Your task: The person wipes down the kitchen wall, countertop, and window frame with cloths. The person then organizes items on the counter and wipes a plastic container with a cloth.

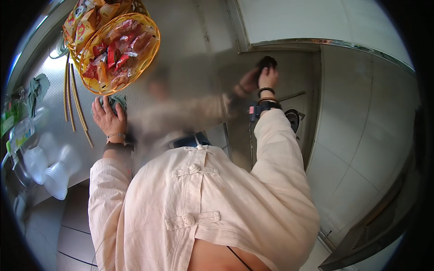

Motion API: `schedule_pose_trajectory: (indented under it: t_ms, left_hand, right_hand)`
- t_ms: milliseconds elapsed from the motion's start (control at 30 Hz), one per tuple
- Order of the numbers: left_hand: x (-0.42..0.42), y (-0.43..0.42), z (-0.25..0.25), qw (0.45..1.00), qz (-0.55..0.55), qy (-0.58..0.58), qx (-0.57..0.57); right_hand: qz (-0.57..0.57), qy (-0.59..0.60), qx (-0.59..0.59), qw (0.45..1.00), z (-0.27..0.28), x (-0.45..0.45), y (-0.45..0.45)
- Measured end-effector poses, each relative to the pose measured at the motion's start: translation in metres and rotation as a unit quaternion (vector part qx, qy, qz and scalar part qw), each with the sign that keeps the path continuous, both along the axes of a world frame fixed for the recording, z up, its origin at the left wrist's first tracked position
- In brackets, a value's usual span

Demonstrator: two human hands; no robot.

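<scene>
My left hand lies flat with fingers spread on the steel counter, partly over a crumpled grey-green cloth. It is just below a yellow woven basket of wrapped snacks. My right hand reaches far forward, fingers closed on a dark, bunched cloth. That cloth presses against a shiny steel panel, which mirrors my arm and sleeve. Its exact material cannot be made out.
Long wooden chopsticks lie left of my left hand. Beyond them are another grey-green cloth, a bottle with a green label and clear plastic cups. A round dark fitting sits below my right wrist. White tiles cover the right side.
</scene>
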State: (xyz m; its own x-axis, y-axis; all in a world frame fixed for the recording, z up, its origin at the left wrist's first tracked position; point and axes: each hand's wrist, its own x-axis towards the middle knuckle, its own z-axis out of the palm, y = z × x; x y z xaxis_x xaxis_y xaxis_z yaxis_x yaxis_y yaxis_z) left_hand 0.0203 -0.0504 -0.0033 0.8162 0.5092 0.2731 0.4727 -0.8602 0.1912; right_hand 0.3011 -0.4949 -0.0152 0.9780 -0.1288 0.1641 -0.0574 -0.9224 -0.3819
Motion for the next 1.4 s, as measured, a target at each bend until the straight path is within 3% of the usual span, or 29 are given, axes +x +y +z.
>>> schedule_pose_trajectory:
  t_ms: [100, 133, 200, 233, 267, 300, 367, 433, 467, 500, 567, 633, 700, 767, 833, 900, 933, 967, 1033, 1100, 1167, 1200, 1267, 1300, 1400]
  left_hand:
    - [-0.001, 0.000, -0.001, 1.000, -0.001, -0.002, 0.002]
    - [-0.001, 0.000, -0.002, 1.000, -0.004, -0.003, 0.002]
    - [-0.001, 0.000, -0.003, 1.000, -0.003, -0.001, 0.012]
    - [0.000, 0.000, -0.003, 1.000, -0.004, -0.003, 0.012]
    - [0.000, -0.001, -0.001, 1.000, -0.001, 0.001, 0.010]
    - [-0.001, 0.000, 0.000, 1.000, 0.003, 0.006, 0.010]
    - [-0.001, 0.000, -0.003, 1.000, 0.005, 0.003, 0.012]
    - [-0.002, 0.002, -0.004, 1.000, 0.008, 0.003, 0.015]
    - [-0.001, 0.001, -0.003, 1.000, 0.007, 0.002, 0.014]
    - [-0.002, 0.001, -0.003, 1.000, 0.006, 0.002, 0.012]
    - [-0.002, 0.001, -0.005, 1.000, 0.010, 0.003, 0.008]
    - [-0.002, 0.001, -0.006, 1.000, 0.012, 0.004, 0.010]
    - [-0.003, 0.002, -0.007, 1.000, 0.016, 0.002, 0.009]
    - [-0.002, 0.000, -0.002, 0.999, 0.020, 0.024, 0.007]
    - [-0.002, -0.001, 0.002, 1.000, 0.016, 0.014, 0.011]
    - [-0.001, -0.001, 0.000, 1.000, 0.015, 0.008, 0.013]
    - [-0.002, 0.001, -0.002, 1.000, 0.014, 0.007, 0.004]
    - [-0.003, 0.002, -0.003, 1.000, 0.014, 0.006, -0.005]
    - [-0.001, 0.001, -0.001, 1.000, 0.024, 0.009, -0.006]
    - [-0.001, 0.000, 0.001, 0.999, 0.023, 0.015, -0.017]
    - [-0.001, 0.001, 0.003, 0.999, 0.029, 0.020, -0.021]
    - [-0.001, 0.001, 0.002, 0.999, 0.029, 0.024, -0.023]
    - [-0.001, 0.000, 0.001, 0.999, 0.028, 0.021, -0.026]
    - [-0.002, 0.000, 0.002, 0.999, 0.030, 0.023, -0.024]
    - [-0.002, 0.001, 0.000, 0.999, 0.023, 0.007, -0.028]
  right_hand:
    - [0.168, -0.045, 0.003, 0.985, -0.005, -0.059, 0.082]
    - [0.122, 0.056, 0.245, 0.960, 0.037, -0.095, 0.138]
    - [0.330, -0.066, -0.011, 0.942, 0.007, -0.149, 0.172]
    - [0.385, -0.077, 0.005, 0.920, -0.001, -0.178, 0.188]
    - [0.401, -0.033, 0.001, 0.915, 0.030, -0.201, 0.204]
    - [0.448, -0.014, 0.073, 0.891, 0.034, -0.211, 0.208]
    - [0.521, -0.008, 0.089, 0.849, 0.031, -0.209, 0.194]
    - [0.466, -0.065, 0.097, 0.877, 0.029, -0.180, 0.161]
    - [0.360, -0.065, 0.053, 0.929, 0.025, -0.165, 0.139]
    - [0.208, 0.086, 0.142, 0.964, 0.034, -0.147, 0.117]
    - [0.095, -0.077, 0.033, 0.992, 0.022, -0.145, 0.083]
    - [0.104, -0.082, -0.051, 0.990, 0.002, -0.173, 0.092]
    - [0.188, 0.062, 0.155, 0.968, -0.010, -0.224, 0.149]
    - [0.414, 0.035, -0.002, 0.910, 0.041, -0.260, 0.202]
    - [0.536, 0.016, 0.075, 0.841, 0.035, -0.262, 0.219]
    - [0.568, -0.016, 0.000, 0.823, 0.027, -0.224, 0.208]
    - [0.525, 0.002, 0.069, 0.848, 0.014, -0.192, 0.201]
    - [0.436, 0.033, -0.016, 0.899, -0.011, -0.155, 0.186]
    - [0.256, -0.010, 0.016, 0.966, 0.005, -0.085, 0.158]
    - [0.105, -0.151, 0.054, 0.981, -0.016, -0.049, 0.158]
    - [0.161, -0.018, -0.006, 0.987, 0.008, -0.066, 0.207]
    - [0.256, -0.018, -0.009, 0.966, 0.053, -0.096, 0.251]
    - [0.469, 0.016, -0.075, 0.880, 0.019, -0.146, 0.274]
    - [0.515, -0.013, -0.011, 0.857, 0.019, -0.178, 0.276]
    - [0.659, 0.053, 0.028, 0.750, 0.035, -0.196, 0.248]
